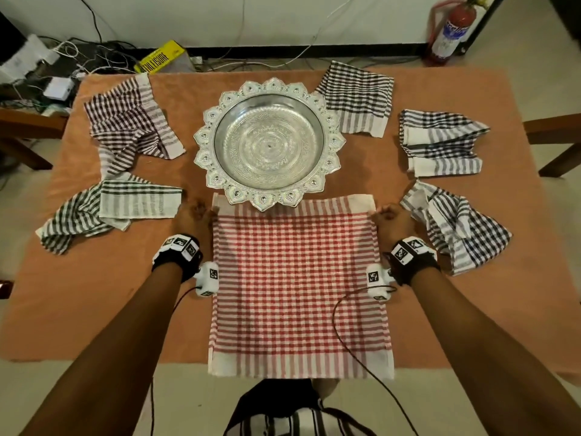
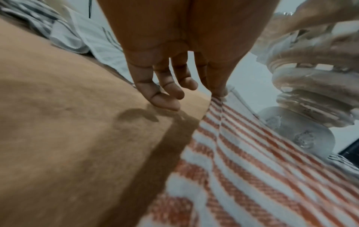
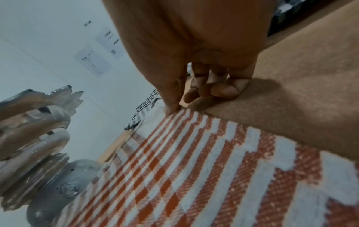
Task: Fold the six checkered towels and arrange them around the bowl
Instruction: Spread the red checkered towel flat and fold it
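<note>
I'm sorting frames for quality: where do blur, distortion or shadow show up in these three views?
Head view: sharp, edges bowed by the wide lens. Left wrist view: silver bowl smeared, left hand casting a shadow on the tablecloth. Right wrist view: red checkered towel soft up close.

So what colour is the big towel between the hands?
Red and white checks, clearest in the head view: towel.

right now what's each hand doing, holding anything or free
Left hand: pinching the far left corner of the red checkered towel.
Right hand: pinching the towel's far right corner.
</note>
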Demonstrator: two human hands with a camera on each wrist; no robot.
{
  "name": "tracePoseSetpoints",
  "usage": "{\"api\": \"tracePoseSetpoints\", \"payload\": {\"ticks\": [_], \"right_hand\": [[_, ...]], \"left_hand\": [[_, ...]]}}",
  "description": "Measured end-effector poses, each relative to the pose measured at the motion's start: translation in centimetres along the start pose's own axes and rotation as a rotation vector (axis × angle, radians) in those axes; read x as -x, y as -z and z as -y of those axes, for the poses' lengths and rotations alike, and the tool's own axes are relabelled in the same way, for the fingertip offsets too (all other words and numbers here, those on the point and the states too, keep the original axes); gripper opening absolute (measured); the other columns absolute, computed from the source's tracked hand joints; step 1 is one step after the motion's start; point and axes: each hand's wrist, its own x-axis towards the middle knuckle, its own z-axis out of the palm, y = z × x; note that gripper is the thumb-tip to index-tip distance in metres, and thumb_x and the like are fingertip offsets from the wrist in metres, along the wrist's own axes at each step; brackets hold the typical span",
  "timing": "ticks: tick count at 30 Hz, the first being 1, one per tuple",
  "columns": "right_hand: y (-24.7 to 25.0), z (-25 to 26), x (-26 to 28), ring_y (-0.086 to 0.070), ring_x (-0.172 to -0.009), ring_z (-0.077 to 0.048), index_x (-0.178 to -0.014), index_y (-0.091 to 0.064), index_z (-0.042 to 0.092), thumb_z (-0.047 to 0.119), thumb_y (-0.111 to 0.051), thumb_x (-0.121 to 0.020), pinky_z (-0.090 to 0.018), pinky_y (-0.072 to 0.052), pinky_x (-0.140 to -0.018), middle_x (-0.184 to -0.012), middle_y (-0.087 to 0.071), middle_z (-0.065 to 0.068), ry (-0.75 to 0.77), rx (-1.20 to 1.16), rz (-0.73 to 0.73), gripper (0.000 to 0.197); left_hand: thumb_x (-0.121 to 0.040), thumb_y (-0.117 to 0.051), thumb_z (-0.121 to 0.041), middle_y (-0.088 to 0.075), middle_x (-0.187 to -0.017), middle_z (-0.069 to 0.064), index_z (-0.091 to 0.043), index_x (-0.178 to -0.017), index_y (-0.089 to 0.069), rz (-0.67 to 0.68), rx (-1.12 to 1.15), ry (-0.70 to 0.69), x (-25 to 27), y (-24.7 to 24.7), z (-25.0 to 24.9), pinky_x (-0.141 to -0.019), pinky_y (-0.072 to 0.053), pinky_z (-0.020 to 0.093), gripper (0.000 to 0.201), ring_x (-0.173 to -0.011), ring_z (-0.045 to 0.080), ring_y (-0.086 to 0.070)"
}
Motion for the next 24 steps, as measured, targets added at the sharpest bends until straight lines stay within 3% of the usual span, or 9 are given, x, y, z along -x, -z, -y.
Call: {"api": "tracePoseSetpoints", "payload": {"ticks": [2,6,8,10,12,14,16,20,24], "right_hand": [[0.1,0.1,-0.9,-0.061,-0.08,-0.023,-0.073,-0.056,0.021,0.015,-0.075,-0.085,-0.037,-0.052,-0.079,-0.081,-0.065,-0.003,-0.014,-0.014,-0.005,0.023],[0.2,0.1,-1.7,-0.064,-0.087,-0.029,-0.076,-0.052,0.023,0.013,-0.074,-0.085,-0.04,-0.053,-0.089,-0.08,-0.064,0.001,-0.013,-0.002,0.046,0.025],[0.8,0.3,-1.1,-0.064,-0.089,-0.028,-0.085,-0.055,0.023,0.017,-0.072,-0.086,-0.036,-0.052,-0.087,-0.089,-0.066,-0.002,0.07,0.102,0.075,0.018],[2.2,1.1,1.1,-0.06,-0.091,-0.021,-0.105,-0.059,0.022,0.029,-0.07,-0.087,-0.031,-0.049,-0.083,-0.107,-0.064,-0.006,0.224,0.346,0.1,0.023],[3.4,0.9,4.8,-0.06,-0.099,-0.02,-0.119,-0.058,0.026,0.04,-0.066,-0.088,-0.036,-0.052,-0.087,-0.117,-0.061,-0.001,0.395,0.523,0.155,0.034],[3.9,-0.7,9.6,-0.059,-0.105,-0.022,-0.12,-0.06,0.026,0.044,-0.06,-0.09,-0.045,-0.051,-0.089,-0.118,-0.063,0.0,0.537,0.617,0.2,0.035],[3.9,-3.3,14.5,-0.058,-0.109,-0.024,-0.119,-0.062,0.027,0.046,-0.053,-0.092,-0.046,-0.051,-0.089,-0.121,-0.064,0.0,0.642,0.726,0.229,0.034],[-0.6,-8.2,21.3,-0.055,-0.126,-0.026,-0.128,-0.063,0.016,0.015,-0.05,-0.086,-0.038,-0.038,-0.11,-0.131,-0.063,-0.006,0.817,0.692,0.267,0.044],[-7.5,-10.2,23.2,-0.036,-0.144,-0.022,-0.146,-0.045,0.011,0.009,-0.043,-0.082,-0.039,-0.023,-0.122,-0.153,-0.042,-0.007,0.751,0.742,0.34,0.064]], "left_hand": [[-0.088,-0.069,-0.018,-0.059,-0.077,0.002,-0.01,-0.09,-0.062,0.021,-0.013,-0.021,-0.8,-0.7,-0.7,-0.055,-0.044,0.007,0.011,-0.06,0.004,-0.059],[-0.079,-0.068,-0.039,-0.068,-0.084,0.006,-0.027,-0.079,-0.062,0.095,-0.073,-0.084,-2.9,-2.2,3.1,-0.073,-0.059,0.041,0.012,-0.076,0.026,-0.068],[-0.082,-0.07,-0.033,-0.067,-0.103,0.011,-0.016,-0.095,-0.065,0.046,-0.088,-0.108,-2.4,-2.4,3.6,-0.085,-0.055,0.04,0.022,-0.089,0.025,-0.066],[-0.086,-0.07,-0.029,-0.063,-0.115,0.012,-0.009,-0.108,-0.061,0.002,-0.147,-0.169,1.0,-1.0,1.7,-0.091,-0.051,0.04,0.031,-0.1,0.028,-0.061],[-0.087,-0.065,-0.027,-0.061,-0.115,0.015,-0.011,-0.112,-0.058,-0.021,-0.236,-0.263,5.1,-0.1,1.9,-0.088,-0.05,0.044,0.031,-0.101,0.035,-0.057],[-0.085,-0.06,-0.025,-0.06,-0.115,0.019,-0.012,-0.116,-0.055,-0.025,-0.289,-0.365,10.2,-0.1,3.1,-0.088,-0.049,0.048,0.034,-0.102,0.038,-0.056],[-0.087,-0.051,-0.039,-0.057,-0.13,0.014,-0.014,-0.127,-0.051,0.011,-0.327,-0.38,16.0,-1.2,4.4,-0.099,-0.046,0.049,0.047,-0.117,0.034,-0.053],[-0.095,-0.047,-0.046,-0.039,-0.153,0.005,-0.017,-0.144,-0.043,0.141,-0.345,-0.426,24.0,-6.5,6.5,-0.114,-0.032,0.045,0.057,-0.141,0.023,-0.035],[-0.1,-0.036,-0.036,-0.027,-0.158,0.005,-0.013,-0.148,-0.037,0.177,-0.352,-0.483,26.3,-12.0,5.0,-0.117,-0.023,0.043,0.054,-0.148,0.021,-0.022]]}}
